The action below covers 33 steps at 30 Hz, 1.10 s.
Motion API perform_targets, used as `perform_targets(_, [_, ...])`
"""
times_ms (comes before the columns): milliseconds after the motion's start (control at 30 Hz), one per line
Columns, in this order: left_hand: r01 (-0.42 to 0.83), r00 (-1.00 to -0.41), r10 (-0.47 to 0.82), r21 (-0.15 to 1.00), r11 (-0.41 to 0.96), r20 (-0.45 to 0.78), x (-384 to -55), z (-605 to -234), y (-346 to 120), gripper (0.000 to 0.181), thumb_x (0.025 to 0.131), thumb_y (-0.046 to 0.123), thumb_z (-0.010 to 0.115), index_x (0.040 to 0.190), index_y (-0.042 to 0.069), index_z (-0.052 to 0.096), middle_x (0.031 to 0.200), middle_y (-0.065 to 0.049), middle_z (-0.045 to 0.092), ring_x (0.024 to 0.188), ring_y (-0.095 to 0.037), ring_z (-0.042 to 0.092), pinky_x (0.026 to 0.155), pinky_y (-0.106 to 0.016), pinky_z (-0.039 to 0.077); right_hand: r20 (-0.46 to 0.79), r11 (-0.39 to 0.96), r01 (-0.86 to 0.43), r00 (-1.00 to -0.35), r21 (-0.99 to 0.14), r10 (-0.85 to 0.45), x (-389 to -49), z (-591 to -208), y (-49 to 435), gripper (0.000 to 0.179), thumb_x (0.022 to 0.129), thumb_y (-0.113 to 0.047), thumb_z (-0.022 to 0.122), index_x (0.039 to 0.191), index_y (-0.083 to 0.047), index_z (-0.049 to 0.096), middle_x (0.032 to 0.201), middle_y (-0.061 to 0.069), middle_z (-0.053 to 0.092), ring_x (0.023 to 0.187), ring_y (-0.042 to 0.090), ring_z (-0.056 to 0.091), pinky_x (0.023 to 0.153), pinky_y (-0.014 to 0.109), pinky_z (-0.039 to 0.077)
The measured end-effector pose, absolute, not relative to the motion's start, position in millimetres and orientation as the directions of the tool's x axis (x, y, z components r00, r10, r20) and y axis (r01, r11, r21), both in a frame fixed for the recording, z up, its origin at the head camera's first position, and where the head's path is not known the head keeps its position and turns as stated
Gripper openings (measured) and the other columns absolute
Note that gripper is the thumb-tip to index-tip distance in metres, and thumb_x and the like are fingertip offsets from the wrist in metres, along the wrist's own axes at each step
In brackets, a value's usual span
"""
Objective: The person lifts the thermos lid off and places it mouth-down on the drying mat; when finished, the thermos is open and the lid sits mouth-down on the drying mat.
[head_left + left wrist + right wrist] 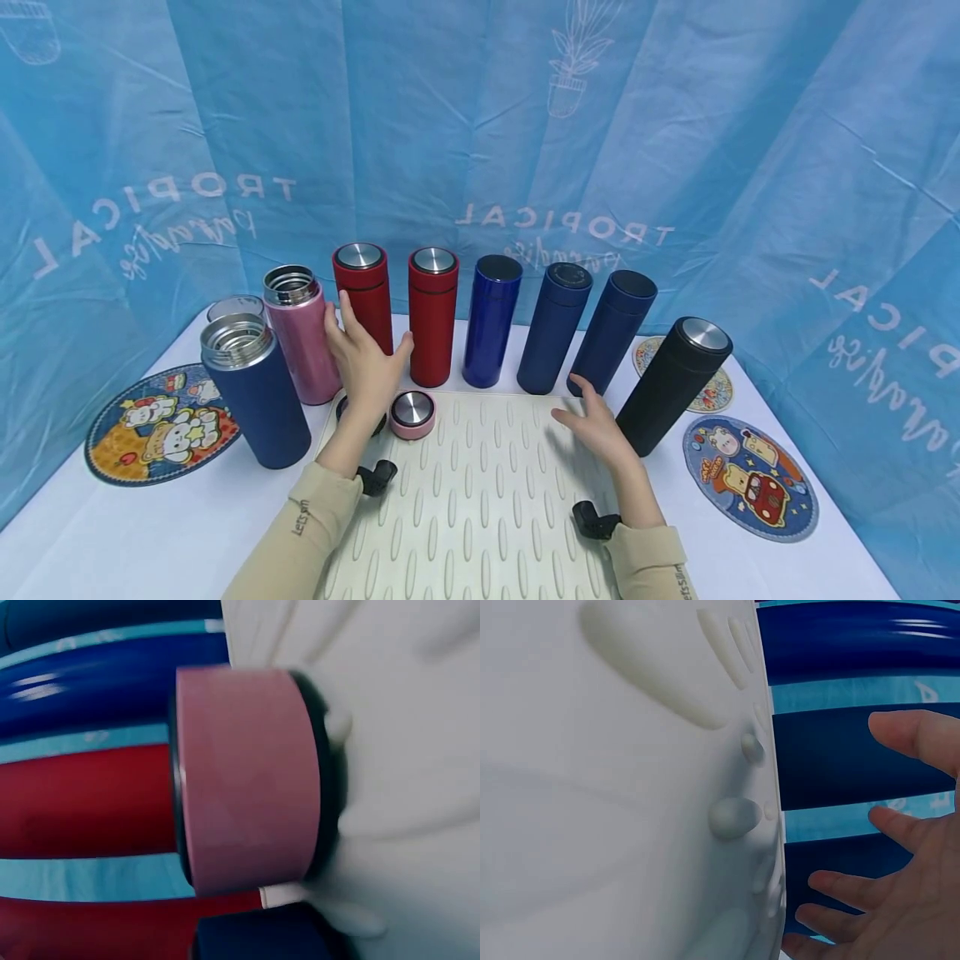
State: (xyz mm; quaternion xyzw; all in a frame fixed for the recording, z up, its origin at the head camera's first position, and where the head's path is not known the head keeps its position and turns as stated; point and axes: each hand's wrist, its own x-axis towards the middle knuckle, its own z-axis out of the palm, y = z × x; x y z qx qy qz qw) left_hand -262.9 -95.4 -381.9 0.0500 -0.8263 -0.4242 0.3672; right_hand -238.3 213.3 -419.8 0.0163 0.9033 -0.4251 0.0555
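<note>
On the mat (483, 479), the left wrist (362, 414) half-hides a blue lid (262, 934).

We get a bright, evenly lit head view, stretched toward its sides, where the bottles (669, 396) lean outward. Both wrist views look dim to us; glare streaks the shiny blue bottle (105, 686), and soft shadow crosses the mat (630, 825).
</note>
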Motion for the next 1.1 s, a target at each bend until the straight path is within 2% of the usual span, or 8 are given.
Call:
perform_targets(133, [0.18,-0.77,-0.403,0.776,0.605,0.494,-271.8,-381.9,-97.4,0.099,0.079,0.025,0.069,0.147,0.015,-0.003,0.148,-0.018,0.005,0.136,-0.034,0.013,0.104,-0.058,0.024,-0.126,0.642,0.09,-0.992,-0.761,-0.01,-238.0,-419.7,213.2,0.071,0.088,-0.027,0.058,0.146,-0.013,0.02,0.149,0.021,0.019,0.137,0.04,0.016,0.104,0.063,0.019])
perform_targets(267, [0.166,-0.785,-0.426,0.814,0.557,0.451,-282.4,-383.9,-100.3,0.101,0.08,0.023,0.069,0.147,0.014,-0.005,0.148,-0.02,0.008,0.136,-0.034,0.015,0.103,-0.06,0.023,-0.146,0.656,0.113,-0.989,-0.746,0.004,-237.4,-419.1,213.2,0.07,0.088,-0.028,0.058,0.146,-0.013,0.02,0.149,0.022,0.019,0.136,0.041,0.017,0.103,0.063,0.021])
perform_targets(533, [0.143,-0.782,-0.478,0.862,0.486,0.399,-295.6,-387.9,-103.5,0.1,0.078,0.019,0.07,0.147,0.012,-0.002,0.143,-0.023,0.019,0.13,-0.036,0.025,0.101,-0.059,0.026,-0.164,0.679,0.131,-0.986,-0.723,0.016,-236.8,-417.4,212.0,0.069,0.089,-0.03,0.057,0.145,-0.012,0.021,0.148,0.024,0.02,0.135,0.043,0.019,0.102,0.064,0.023])
perform_targets(833, [0.122,-0.765,-0.499,0.852,0.509,0.407,-300.7,-392.5,-104.3,0.096,0.081,0.019,0.068,0.147,0.013,-0.002,0.143,-0.023,0.022,0.129,-0.037,0.027,0.1,-0.057,0.029,-0.169,0.677,0.132,-0.986,-0.724,0.012,-237.7,-418.0,211.8,0.07,0.088,-0.031,0.057,0.146,-0.012,0.02,0.149,0.023,0.019,0.136,0.043,0.017,0.102,0.064,0.022])
perform_targets(1100, [0.168,-0.75,-0.489,0.843,0.51,0.445,-300.0,-395.8,-104.1,0.094,0.083,0.015,0.067,0.147,0.013,-0.001,0.143,-0.024,0.021,0.129,-0.037,0.026,0.102,-0.054,0.028,-0.158,0.671,0.121,-0.987,-0.732,0.006,-238.3,-419.5,211.9,0.07,0.088,-0.03,0.057,0.146,-0.012,0.021,0.149,0.023,0.02,0.136,0.042,0.017,0.103,0.064,0.021])
